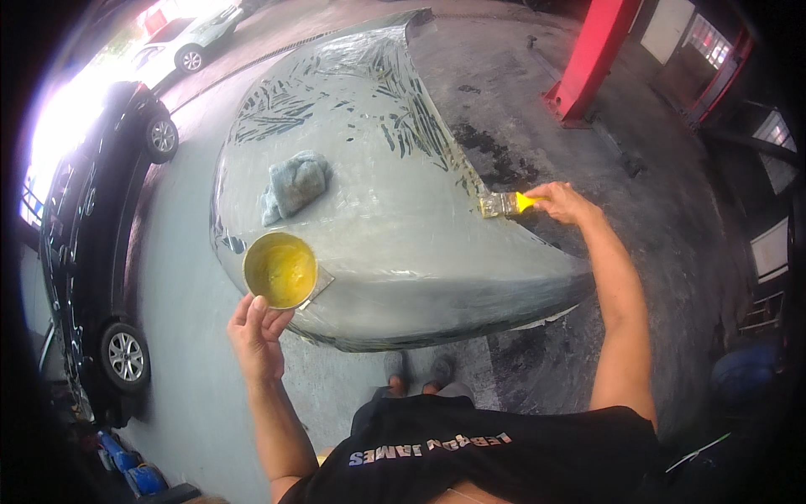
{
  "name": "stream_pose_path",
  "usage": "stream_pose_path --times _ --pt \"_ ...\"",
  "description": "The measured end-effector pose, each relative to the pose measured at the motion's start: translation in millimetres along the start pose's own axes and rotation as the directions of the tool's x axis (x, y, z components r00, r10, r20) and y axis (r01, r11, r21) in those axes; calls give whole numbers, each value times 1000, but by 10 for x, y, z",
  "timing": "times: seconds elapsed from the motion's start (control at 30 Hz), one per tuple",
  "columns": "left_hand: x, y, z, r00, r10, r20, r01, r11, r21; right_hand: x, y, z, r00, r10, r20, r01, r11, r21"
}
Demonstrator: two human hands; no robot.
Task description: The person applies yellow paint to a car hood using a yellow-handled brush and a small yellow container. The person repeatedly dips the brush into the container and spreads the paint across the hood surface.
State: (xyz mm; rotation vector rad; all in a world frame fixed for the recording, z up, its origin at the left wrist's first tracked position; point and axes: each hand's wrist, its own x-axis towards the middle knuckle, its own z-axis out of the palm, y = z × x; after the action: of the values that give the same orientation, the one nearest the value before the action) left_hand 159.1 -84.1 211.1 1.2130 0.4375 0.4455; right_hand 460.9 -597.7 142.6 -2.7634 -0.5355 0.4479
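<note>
My left hand (pixel 260 338) grips a round cup (pixel 251 273) from below, over the near left part of a car hood (pixel 403 218). Inside the cup is a yellow, creamy substance (pixel 290 270). A paintbrush (pixel 506 204) with a yellow handle is in my right hand (pixel 561 203), its bristles against the hood's right edge. The hood is grey-green, with dark streaky smears over its far part and along that edge. On its left side lies a crumpled blue-grey cloth (pixel 296 185). A small flat square piece (pixel 321 284) shows beside the cup, partly hidden.
A black car (pixel 92 244) stands along the left side, and a white car (pixel 189 46) is farther back. At the upper right a red post (pixel 592 63) rises from the floor. Blue equipment (pixel 134 466) lies at the lower left. My feet (pixel 418 368) are just below the hood's near edge.
</note>
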Motion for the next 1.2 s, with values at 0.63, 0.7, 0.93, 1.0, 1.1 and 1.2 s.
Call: stream_pose_path --times 0.63,0.7,0.93,1.0,1.1,1.2 --pt "-528 116 53 985 96 -143 -90 995 46 19 589 -322 938 -317 -143 274 927 -256" --pt "-543 113 48 986 94 -140 -88 995 48 -55 520 -356 936 -302 -182 284 952 -117" --pt "-574 120 98 990 89 -108 -83 995 56 -60 181 -290 993 -109 34 103 985 139" --pt "-587 126 96 991 90 -98 -84 994 63 -43 206 -240 993 -51 104 36 989 141" --pt "-595 127 131 990 95 -105 -89 994 63 73 367 -194 986 -8 165 -4 997 71" --pt "-600 129 184 989 92 -117 -84 994 73 147 390 -197 984 -6 180 -3 999 50"
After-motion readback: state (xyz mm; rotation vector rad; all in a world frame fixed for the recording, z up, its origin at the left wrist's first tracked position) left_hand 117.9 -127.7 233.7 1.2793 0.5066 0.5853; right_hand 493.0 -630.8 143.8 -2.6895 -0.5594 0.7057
